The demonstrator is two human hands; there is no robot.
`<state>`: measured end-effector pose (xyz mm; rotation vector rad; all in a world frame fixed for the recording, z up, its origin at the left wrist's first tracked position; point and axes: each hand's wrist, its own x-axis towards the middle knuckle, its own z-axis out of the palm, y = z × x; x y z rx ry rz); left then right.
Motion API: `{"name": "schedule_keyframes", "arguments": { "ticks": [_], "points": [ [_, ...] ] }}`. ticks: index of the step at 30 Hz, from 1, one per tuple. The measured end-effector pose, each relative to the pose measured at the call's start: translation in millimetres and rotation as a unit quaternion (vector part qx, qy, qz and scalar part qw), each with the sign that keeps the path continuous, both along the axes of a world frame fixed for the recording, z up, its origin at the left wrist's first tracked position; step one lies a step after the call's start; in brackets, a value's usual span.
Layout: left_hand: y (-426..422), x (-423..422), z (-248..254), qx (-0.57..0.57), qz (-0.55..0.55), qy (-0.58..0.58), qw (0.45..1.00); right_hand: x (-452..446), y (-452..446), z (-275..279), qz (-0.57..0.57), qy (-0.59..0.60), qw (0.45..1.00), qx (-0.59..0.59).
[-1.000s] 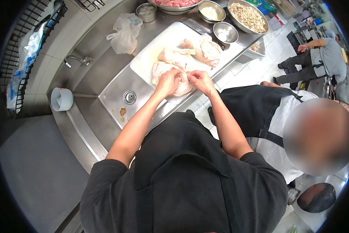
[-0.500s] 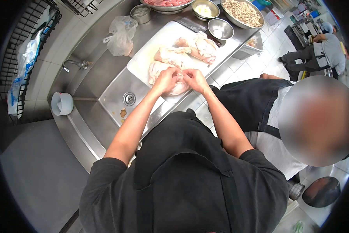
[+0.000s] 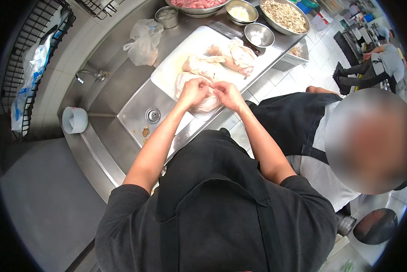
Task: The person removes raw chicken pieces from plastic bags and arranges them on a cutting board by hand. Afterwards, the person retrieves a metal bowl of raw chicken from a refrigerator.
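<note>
Three pale raw chickens lie in a row on a white cutting board (image 3: 169, 72). The nearest raw chicken (image 3: 206, 105) sits at the board's front end, under both hands. My left hand (image 3: 193, 93) is closed on its top left side, fingers bent into a pinch. From the right, my right hand (image 3: 228, 95) pinches the same chicken, its fingertips almost meeting the left ones. What lies exactly between the fingertips is too small to make out. Just beyond are the middle chicken (image 3: 203, 67) and the far chicken (image 3: 238, 56), which neither hand touches.
Left of the board is a steel sink (image 3: 138, 106) with a faucet (image 3: 88, 75). A plastic bag (image 3: 144, 41) lies behind. Metal bowls hold red meat (image 3: 199, 3) and a crumbly tan food (image 3: 283, 17). A small metal bowl (image 3: 259, 35) stands nearer. A co-worker (image 3: 298, 113) stands close on my right.
My hands stay on the nearest chicken, with only slight finger movement. The view has shifted a little. In the background at right, a person's legs have moved.
</note>
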<state>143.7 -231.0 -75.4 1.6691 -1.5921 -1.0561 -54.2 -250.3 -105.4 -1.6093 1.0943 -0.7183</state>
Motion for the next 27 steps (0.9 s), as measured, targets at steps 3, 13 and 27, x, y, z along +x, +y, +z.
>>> {"name": "schedule_keyframes", "arguments": {
  "ticks": [3, 13, 27],
  "points": [
    [-0.7, -1.7, 6.9, 0.030, -0.034, -0.055, 0.997, 9.9, 0.7, 8.1, -0.014, 0.069, 0.993, -0.093],
    [-8.3, -11.5, 26.8, 0.091, -0.049, -0.140, 0.985, -10.0, 14.4, 21.0, -0.041, 0.085, 0.995, 0.006],
    [-11.2, 47.0, 23.5, 0.116, 0.022, 0.044, 0.992, -3.7, 34.8, 36.5, 0.013, 0.111, 0.992, -0.058]
  ]
}}
